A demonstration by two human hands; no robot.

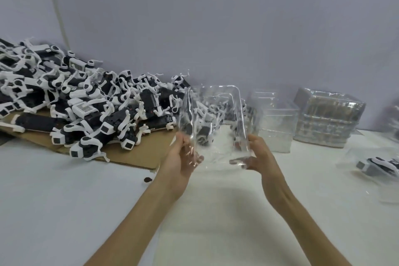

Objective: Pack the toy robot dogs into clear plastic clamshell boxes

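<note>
Just above the table, the left hand and right hand each grip a side of a clear clamshell box, beside the heap of toy robot dogs.

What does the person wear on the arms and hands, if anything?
Nothing worn shows. The left hand and right hand have no gloves, both forearms are bare down to the picture's edge, with no sleeve, watch or ring visible.

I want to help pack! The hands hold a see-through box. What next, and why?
Probably hold the clear plastic clamshell box in the right hand and reach the left hand to the black-and-white toy robot dog pile: the box looks empty.
</note>
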